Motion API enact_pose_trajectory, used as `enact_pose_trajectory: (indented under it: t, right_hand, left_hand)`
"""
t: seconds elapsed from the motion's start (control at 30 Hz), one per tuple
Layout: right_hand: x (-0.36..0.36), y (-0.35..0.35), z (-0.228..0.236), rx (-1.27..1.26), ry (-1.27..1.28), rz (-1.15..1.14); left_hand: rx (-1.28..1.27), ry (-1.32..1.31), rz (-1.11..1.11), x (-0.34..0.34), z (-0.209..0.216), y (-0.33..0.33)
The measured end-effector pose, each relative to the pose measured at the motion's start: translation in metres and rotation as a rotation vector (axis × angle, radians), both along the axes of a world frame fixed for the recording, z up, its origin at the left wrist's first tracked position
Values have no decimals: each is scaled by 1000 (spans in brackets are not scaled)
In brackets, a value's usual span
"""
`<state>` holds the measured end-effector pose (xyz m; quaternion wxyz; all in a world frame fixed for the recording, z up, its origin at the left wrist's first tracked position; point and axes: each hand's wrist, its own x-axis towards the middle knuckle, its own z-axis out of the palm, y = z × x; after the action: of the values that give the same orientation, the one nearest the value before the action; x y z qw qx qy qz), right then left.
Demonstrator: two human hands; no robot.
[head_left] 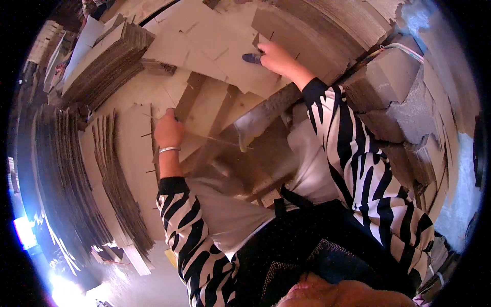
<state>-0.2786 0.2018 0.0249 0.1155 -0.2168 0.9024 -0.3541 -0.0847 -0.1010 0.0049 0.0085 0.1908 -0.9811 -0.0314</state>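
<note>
My left hand (169, 131), with a silver bangle at the wrist, is closed at the edge of a slotted cardboard sheet (135, 134); its fingertips are partly hidden. Further off and to the right, my right hand (279, 60) pinches the edge of a pale cardboard sheet (220, 43) with cut slots. A dark cover (251, 58) sits on one of its digits. Below that sheet, between my hands, is a wooden surface (207, 105) with darker strips across it.
Stacks of cardboard stand at the left (64, 169) and far left (110, 64). More cardboard (312, 33) lies beyond my right hand. Wrapped bundles (383, 84) are piled at the right, with a cord (404, 48) above them. A bright light (66, 291) glares lower left.
</note>
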Motion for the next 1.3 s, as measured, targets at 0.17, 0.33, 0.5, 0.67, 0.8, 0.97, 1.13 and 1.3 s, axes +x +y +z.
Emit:
enact_pose_trajectory:
  t: [0.17,0.33,0.5,0.67,0.8,0.97,1.13,1.3]
  right_hand:
    - [-9,17,-16,-102,313,-224]
    - [18,7,10,-490,231,-99]
    - [50,-14,9,-277,173,207]
    - [52,4,17,-78,373,260]
    - [64,0,30,9,459,314]
    - [53,0,35,-42,543,317]
    - [65,-13,20,-15,534,392]
    - [76,5,14,-2,436,363]
  left_hand:
    - [53,41,-20,-2,-1,4]
    - [65,19,46,3,0,0]
    - [56,-29,85,1,6,4]
    - [51,-37,92,2,6,3]
    - [11,-32,52,-3,-1,0]
    - [40,-1,57,-11,-5,5]
    - [30,24,67,-5,-5,-2]
    - [13,8,101,-7,-6,0]
